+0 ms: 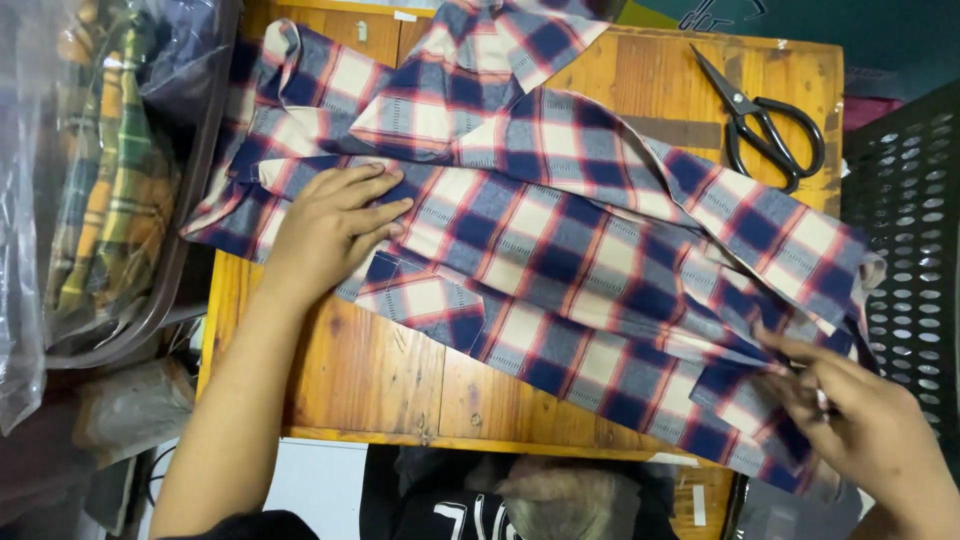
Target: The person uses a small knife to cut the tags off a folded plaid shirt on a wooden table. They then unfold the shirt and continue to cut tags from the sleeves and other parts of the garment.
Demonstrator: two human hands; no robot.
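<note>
Left hand [335,225] lies flat, fingers spread, pinning the plaid flannel shirt [560,240] to the wooden table [380,375], keeping it from sliding. Right hand [860,420] pinches the shirt's edge at the table's right end, pulling it taut; black scissors [765,125] lie beyond.

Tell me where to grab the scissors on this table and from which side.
Take the scissors by the black loop handles, coming from the right edge of the table. The handles lie toward that side and near the shirt, while the closed blades point up-left to the far edge, so fingers stay off the tips.
</note>
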